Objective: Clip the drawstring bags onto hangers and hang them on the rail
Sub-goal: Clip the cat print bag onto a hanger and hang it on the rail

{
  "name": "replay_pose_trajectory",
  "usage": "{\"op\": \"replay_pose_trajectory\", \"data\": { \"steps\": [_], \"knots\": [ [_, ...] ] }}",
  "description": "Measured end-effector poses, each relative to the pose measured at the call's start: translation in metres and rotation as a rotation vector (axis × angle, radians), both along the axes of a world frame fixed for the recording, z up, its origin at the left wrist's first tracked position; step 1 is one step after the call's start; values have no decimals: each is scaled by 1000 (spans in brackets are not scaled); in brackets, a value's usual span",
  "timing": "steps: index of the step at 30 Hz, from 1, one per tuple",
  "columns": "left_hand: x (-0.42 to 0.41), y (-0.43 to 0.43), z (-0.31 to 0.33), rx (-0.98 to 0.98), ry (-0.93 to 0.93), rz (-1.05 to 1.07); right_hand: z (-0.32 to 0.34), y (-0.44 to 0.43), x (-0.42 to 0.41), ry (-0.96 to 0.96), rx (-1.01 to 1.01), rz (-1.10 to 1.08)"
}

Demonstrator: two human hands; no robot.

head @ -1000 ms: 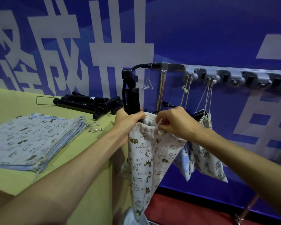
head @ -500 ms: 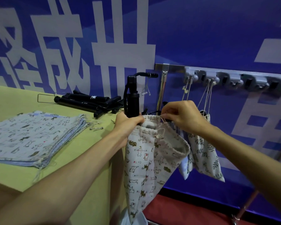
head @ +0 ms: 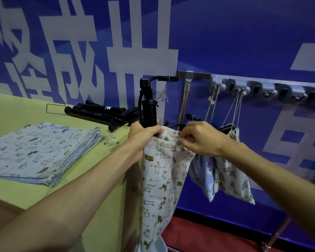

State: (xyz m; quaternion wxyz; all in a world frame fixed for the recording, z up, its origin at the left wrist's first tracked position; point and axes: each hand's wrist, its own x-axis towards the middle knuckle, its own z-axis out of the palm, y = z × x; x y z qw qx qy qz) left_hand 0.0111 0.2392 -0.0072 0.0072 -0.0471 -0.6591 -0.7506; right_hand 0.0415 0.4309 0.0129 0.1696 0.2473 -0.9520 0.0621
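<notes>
cream cat-print bag (head: 158, 180), leaf-print bag (head: 231, 179), blue wall (head: 244, 42) with white characters, yellow-green table (head: 16, 110).

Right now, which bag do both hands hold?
The cat-print bag dangling beside the table: left hand and right hand grip its top edge. The leaf bag hangs from the rail; the stack lies flat.

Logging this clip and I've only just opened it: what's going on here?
A person is holding a cat-print bag up by its top edge beside the table. The left hand grips one corner next to a black pole, and the right hand pinches the hem further along. Whether the bag is clipped yet cannot be seen. A leaf-print bag and a blue bag already hang below the grey hook rail. A stack of bags waits on the table.
</notes>
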Motion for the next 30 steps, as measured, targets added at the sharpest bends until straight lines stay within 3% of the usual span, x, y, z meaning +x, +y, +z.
{"op": "replay_pose_trajectory", "data": {
  "steps": [7,13,24,30],
  "knots": [
    [2,-5,3,4,14,22,-8,-8,-12,-88,-27,-24],
    [1,-6,-1,-4,4,16,-1,-8,-12,-96,-280,-89],
    [1,-8,1,22,4,-9,-2,-15,-12,-173,-20,108],
    [-4,-12,-6,-34,-15,4,5,-12,-12,-217,-47,116]
  ]
}}
